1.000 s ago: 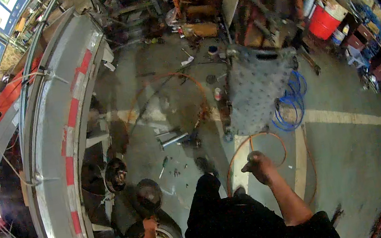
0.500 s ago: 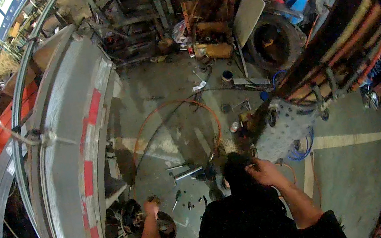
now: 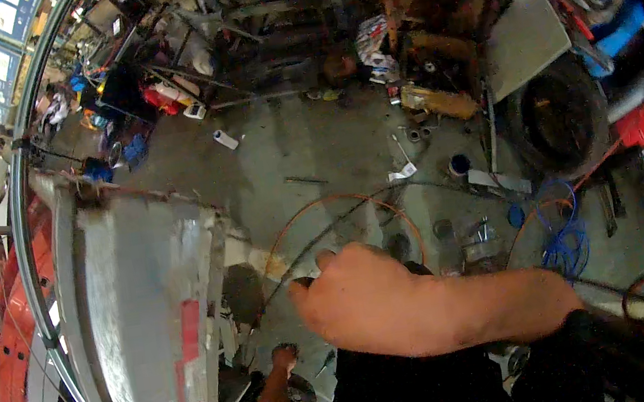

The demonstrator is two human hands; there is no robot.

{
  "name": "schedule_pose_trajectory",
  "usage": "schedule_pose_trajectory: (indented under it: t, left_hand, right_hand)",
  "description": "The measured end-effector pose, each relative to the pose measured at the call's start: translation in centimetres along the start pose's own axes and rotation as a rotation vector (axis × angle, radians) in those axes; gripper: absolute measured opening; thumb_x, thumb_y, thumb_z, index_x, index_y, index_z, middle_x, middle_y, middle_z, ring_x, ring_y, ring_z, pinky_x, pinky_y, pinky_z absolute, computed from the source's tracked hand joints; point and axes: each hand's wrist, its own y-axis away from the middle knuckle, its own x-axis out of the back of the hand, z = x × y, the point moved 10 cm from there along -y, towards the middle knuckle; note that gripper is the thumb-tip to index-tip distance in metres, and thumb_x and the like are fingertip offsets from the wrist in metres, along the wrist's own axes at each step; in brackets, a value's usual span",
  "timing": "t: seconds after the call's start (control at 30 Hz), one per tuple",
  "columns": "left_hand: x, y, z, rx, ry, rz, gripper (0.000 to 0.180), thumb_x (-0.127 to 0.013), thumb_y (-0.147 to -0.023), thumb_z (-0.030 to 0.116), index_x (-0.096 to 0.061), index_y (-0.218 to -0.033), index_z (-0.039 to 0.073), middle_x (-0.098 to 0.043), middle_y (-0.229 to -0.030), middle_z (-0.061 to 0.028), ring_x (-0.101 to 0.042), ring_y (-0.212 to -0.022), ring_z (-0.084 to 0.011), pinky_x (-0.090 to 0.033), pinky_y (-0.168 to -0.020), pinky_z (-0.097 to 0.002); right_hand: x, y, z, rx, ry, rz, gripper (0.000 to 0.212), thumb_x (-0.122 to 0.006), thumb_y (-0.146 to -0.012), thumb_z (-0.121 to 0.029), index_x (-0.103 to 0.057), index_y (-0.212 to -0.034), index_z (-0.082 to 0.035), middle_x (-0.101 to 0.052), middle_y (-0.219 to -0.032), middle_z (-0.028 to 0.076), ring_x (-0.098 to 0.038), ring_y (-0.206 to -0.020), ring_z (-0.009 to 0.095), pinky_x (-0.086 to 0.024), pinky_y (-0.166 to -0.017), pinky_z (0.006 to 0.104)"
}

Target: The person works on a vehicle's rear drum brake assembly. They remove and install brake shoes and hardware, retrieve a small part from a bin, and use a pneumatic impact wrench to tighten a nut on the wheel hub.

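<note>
My right forearm reaches across the lower middle, close to the camera. My right hand (image 3: 348, 293) is closed, its fingers curled under and mostly hidden; I cannot make out what they hold, if anything. Lower left, my left hand (image 3: 285, 357) is closed beside a dark round part like a wheel hub or brake drum (image 3: 301, 395). What lies in its fingers is too small to tell. The long grey panel (image 3: 131, 288) with a red-and-white strip (image 3: 188, 350) stands left of my left hand. My right arm covers much of the floor in front of me.
An orange hose (image 3: 330, 198) and a dark cable (image 3: 319, 239) curve over the floor ahead. To the right lie a coiled blue hose (image 3: 566, 243) and a large tyre (image 3: 559, 124). Metal frames (image 3: 252, 12) stand at the back. A white cylinder (image 3: 225, 139) lies far left.
My right hand has risen and swung left across my body, nearer the camera. My left hand stays low by the round part. The view has shifted, and my arm now hides the floor tools.
</note>
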Motion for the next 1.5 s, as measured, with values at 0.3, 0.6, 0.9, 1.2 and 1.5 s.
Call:
schedule_pose_trajectory:
  t: [0.3, 0.6, 0.9, 1.2, 1.5]
  left_hand:
    - [15.7, -17.6, 21.5, 0.027, 0.163, 0.224, 0.022, -0.055, -0.085, 0.023, -0.066, -0.091, 0.005, -0.066, -0.095, -0.0168, -0.061, -0.076, -0.0296, -0.05, -0.071, -0.0432]
    - [30.4, -35.2, 35.3, 0.033, -0.025, 0.113, 0.028, -0.057, -0.083, 0.029, -0.067, -0.091, 0.004, -0.066, -0.093, -0.0202, -0.065, -0.084, -0.0351, -0.051, -0.076, -0.049]
    - [45.6, -40.2, 28.5, 0.321, 0.39, 0.083, 0.025, -0.06, -0.077, 0.023, -0.066, -0.093, 0.004, -0.065, -0.104, -0.0161, -0.061, -0.094, -0.0373, -0.05, -0.081, -0.0445]
    - [48.1, -44.8, 17.4, 0.31, 0.277, 0.089, 0.031, -0.066, -0.077, 0.025, -0.066, -0.097, 0.001, -0.065, -0.096, -0.0204, -0.063, -0.089, -0.0368, -0.05, -0.078, -0.0429]
    - [60.0, -50.1, 5.2, 0.483, 0.803, 0.288, 0.025, -0.065, -0.079, 0.024, -0.068, -0.091, 0.003, -0.066, -0.092, -0.0201, -0.063, -0.085, -0.0366, -0.05, -0.076, -0.0436]
  right_hand:
    - [7.5, -11.4, 12.9, 0.117, 0.095, -0.108, 0.02, -0.058, -0.075, -0.014, -0.057, -0.088, 0.002, -0.064, -0.064, 0.013, -0.066, -0.059, 0.028, -0.05, -0.051, 0.0397]
    - [14.0, -25.4, 20.8, 0.416, -0.127, -0.15, 0.024, -0.055, -0.078, -0.019, -0.06, -0.087, 0.003, -0.061, -0.058, 0.014, -0.065, -0.056, 0.027, -0.05, -0.045, 0.0434]
    - [13.1, -42.6, 36.9, 0.42, -0.579, -0.205, 0.014, -0.062, -0.08, -0.016, -0.063, -0.079, -0.002, -0.056, -0.058, 0.016, -0.06, -0.061, 0.028, -0.051, -0.068, 0.0549]
    - [6.6, -60.5, 45.4, 0.564, -0.612, -0.496, 0.022, -0.057, -0.081, -0.018, -0.061, -0.091, 0.002, -0.06, -0.06, 0.015, -0.063, -0.058, 0.029, -0.051, -0.055, 0.0476]
    - [-3.5, -87.5, 59.0, 0.161, -0.551, -0.584, 0.032, -0.061, -0.082, -0.026, -0.056, -0.102, -0.002, -0.063, -0.071, 0.016, -0.064, -0.067, 0.032, -0.051, -0.053, 0.0411]
